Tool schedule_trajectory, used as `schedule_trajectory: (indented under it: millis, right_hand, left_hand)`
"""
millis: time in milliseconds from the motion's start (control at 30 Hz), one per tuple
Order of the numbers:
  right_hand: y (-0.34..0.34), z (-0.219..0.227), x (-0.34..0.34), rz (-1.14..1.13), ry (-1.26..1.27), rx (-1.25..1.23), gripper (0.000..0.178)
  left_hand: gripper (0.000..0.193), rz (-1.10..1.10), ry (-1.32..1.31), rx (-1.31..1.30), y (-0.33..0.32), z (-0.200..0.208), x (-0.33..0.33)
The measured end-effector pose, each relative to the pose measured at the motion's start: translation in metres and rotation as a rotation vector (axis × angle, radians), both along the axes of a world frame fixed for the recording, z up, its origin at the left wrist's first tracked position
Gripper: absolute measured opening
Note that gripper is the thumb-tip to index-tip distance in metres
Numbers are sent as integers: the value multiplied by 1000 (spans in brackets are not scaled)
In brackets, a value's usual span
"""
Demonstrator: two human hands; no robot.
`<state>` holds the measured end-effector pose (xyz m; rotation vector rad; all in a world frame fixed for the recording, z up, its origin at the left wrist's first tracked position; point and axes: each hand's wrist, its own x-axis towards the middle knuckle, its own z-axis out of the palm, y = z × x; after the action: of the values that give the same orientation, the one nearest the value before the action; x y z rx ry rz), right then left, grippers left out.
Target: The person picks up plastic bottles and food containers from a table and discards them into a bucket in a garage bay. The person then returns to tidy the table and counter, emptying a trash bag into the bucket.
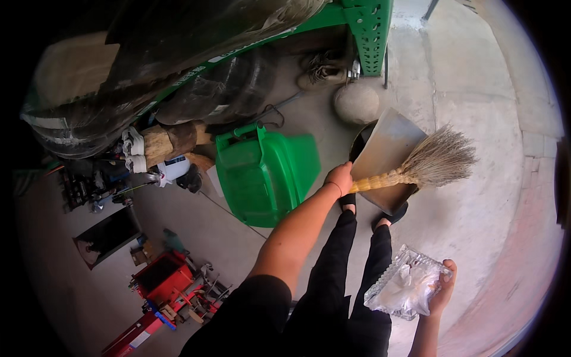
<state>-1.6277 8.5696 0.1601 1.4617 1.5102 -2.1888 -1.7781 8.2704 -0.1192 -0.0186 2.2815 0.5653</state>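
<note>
My left hand (340, 178) is closed around the yellowish bound handle of a straw hand broom (437, 157), whose bristles fan out to the right. Behind the broom is a flat grey metal dustpan (386, 149), tilted. Whether my left fingers also touch the dustpan cannot be made out. At the lower right, my right hand (443, 288) grips the edge of a cut-glass dish (380, 296) with a ridged rim. Crumpled whitish, see-through plastic (410, 285) lies in the dish.
A green lidded bin (256, 172) stands left of the broom. Beyond the dustpan sits a round stone ball (355, 103) by a green rack post (370, 41). Worn shoes (324, 72), large tyres (220, 89) and logs (157, 146) lie near the rack. A red tool cart (160, 276) stands lower left.
</note>
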Motion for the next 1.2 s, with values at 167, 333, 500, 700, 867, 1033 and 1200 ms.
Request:
schedule_trajectory:
  millis: [167, 333, 500, 700, 867, 1033, 1200]
  right_hand:
    - [-4, -2, -3, 10, -21, -3, 50]
    - [4, -5, 5, 31, 8, 10, 49]
    - [5, 0, 5, 36, 39, 7, 49]
    - [19, -34, 4, 368, -24, 279, 40]
    - [9, -112, -72, 590, -146, 357, 33]
    - [-20, -162, -180, 1178, -554, 741, 39]
    - [-75, -189, -263, 1665, -782, 1005, 30]
  left_hand:
    - [15, 23, 105, 40, -13, 14, 0]
    - [35, 99, 117, 111, -44, 47, 9]
    - [34, 238, 37, 228, -85, 98, 23]
    - [32, 495, 47, 148, -193, 181, 67]
    - [36, 618, 220, -55, -309, 214, 118]
    - [38, 915, 226, 98, -356, 207, 149]
    - [37, 926, 225, 98, -366, 186, 175]
